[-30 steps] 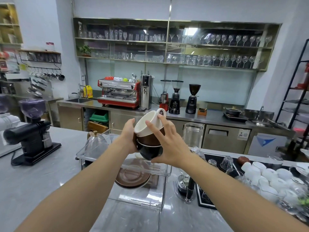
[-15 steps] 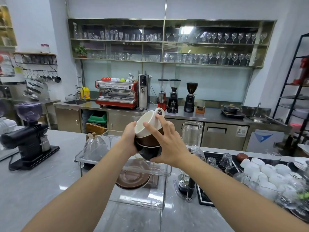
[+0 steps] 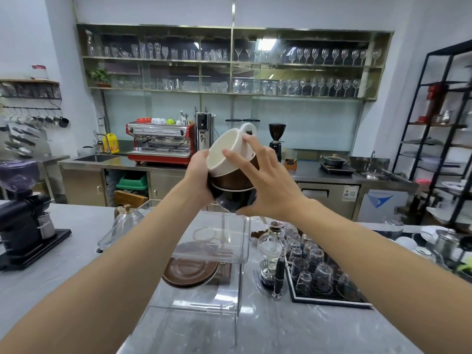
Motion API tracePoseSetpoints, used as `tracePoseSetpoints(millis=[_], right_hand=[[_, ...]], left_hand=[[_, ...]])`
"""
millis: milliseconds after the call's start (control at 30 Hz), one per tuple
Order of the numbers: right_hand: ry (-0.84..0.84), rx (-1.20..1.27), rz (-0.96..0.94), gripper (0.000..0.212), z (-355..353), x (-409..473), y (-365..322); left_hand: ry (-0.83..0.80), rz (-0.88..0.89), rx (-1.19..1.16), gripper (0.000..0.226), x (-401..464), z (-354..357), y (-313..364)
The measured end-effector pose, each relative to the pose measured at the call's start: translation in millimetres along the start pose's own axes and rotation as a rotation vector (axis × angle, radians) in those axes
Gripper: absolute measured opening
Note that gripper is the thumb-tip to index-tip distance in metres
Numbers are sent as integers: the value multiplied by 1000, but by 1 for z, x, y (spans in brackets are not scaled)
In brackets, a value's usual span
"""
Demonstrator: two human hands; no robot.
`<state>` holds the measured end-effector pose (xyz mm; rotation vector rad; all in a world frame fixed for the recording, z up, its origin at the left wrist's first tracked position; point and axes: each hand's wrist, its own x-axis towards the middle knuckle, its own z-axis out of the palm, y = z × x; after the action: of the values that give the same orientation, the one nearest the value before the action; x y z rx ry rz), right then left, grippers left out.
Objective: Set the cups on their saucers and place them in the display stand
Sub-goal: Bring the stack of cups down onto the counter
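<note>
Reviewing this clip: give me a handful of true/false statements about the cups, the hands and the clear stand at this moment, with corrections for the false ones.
1. Three nested cups are held up in the air, a white ceramic cup on top. True.
2. The cup under the white one is green. False: it is a brown cup, with a dark, near-black cup at the bottom.
3. Both the left hand and the right hand are on the stack. True.
4. The stack stands inside the clear acrylic display stand. False: it is held above the stand.
5. Stacked brown saucers lie inside the stand. True.
</note>
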<state>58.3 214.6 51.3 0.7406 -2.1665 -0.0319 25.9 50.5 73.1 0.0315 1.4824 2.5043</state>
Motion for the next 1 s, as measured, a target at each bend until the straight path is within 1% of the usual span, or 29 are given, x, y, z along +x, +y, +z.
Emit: tracePoseSetpoints(millis=[67,167,267,433,533,633,800,933,1000], right_hand=[[3,-28,0,99,-16,-4,10],[3,-74,14,97,-35,-16,22],[17,-97,44,91,-47,-33,30],[-43,-140,69,97,-56,-66,47],[-65,-153,67,99,-54,-89,57],[-62,-131,70,92,-48,-113,63],[-3,-98,85,87,-25,-154,62],[2,-50,79,98,0,-189,61],[-30,-23,76,103,10,-207,58]], left_hand=[[-27,-10,-24,51,1,16,0],[-80,-13,-39,54,5,37,-7],[-95,-23,-54,55,6,59,-21],[-105,-53,-36,57,11,80,-54],[-86,-60,-22,54,11,88,-77],[-92,-48,-22,52,9,94,-101],[-67,-33,9,49,3,90,-139],[-21,-42,56,51,0,79,-177],[2,-57,75,50,-3,72,-195]])
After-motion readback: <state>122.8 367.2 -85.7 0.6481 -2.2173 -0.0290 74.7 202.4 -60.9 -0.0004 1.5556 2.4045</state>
